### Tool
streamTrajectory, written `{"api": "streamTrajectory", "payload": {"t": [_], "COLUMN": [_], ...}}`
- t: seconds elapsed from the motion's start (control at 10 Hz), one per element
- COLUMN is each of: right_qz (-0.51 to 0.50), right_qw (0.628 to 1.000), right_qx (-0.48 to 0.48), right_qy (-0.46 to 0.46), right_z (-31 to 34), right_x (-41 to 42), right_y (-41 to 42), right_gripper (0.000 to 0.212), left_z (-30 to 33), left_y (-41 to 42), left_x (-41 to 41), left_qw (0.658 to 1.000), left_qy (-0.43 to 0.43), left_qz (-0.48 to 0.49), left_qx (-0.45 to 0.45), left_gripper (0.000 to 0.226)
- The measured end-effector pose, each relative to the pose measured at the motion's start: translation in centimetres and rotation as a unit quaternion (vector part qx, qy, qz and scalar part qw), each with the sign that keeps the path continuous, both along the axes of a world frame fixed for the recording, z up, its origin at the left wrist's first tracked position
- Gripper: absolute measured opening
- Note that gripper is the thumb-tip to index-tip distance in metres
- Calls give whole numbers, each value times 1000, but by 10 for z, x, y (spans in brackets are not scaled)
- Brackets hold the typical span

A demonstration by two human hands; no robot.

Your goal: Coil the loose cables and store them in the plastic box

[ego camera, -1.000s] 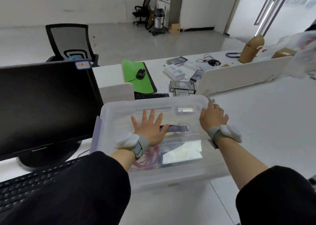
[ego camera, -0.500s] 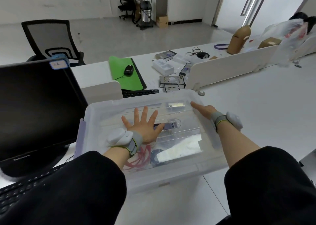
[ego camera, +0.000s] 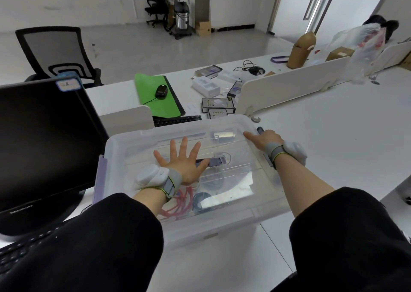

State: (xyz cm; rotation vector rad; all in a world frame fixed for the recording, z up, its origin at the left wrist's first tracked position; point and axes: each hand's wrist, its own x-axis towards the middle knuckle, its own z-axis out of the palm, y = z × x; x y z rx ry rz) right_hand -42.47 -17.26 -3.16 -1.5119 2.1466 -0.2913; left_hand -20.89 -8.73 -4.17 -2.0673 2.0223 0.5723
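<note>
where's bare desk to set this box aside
Bare white desk lies right of the plastic box, below the divider. Crowded: monitor and keyboard left; small boxes and mouse behind.

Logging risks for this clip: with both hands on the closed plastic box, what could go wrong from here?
1. The left hand presses flat on the lid while the right hand works the right-side latch; a finger could get pinched there.
2. The left latch looks swung outward, so the lid may end up only partly secured.
3. The plastic box sits near the desk edge; hard pressing might shift it.
</note>
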Motion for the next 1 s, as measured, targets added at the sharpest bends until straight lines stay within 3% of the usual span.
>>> {"api": "streamTrajectory", "payload": {"t": [0.2,0.4,0.6,0.7,0.8,1.0], "right_qz": [26,-1,-76,-42,62,270], "right_qw": [998,996,991,984,971,947], "right_qx": [6,-4,-46,-62,-68,-119], "right_qy": [63,85,97,162,221,124], "right_z": [-3,-6,-17,-18,-17,-21], "right_x": [6,15,30,46,66,122], "right_y": [-3,-7,-2,5,17,41], "right_gripper": [57,51,60,60,56,47], "left_z": [-2,-1,-2,-2,-4,-19], "left_y": [1,1,0,1,6,27], "left_x": [2,1,2,4,12,49], "left_qw": [1000,1000,1000,1000,998,982], "left_qy": [2,6,11,15,26,33], "left_qz": [-9,-9,-10,-19,-24,57], "left_qx": [1,-2,-7,-12,-59,-178], "left_gripper": [72,74,73,68,56,50]}}
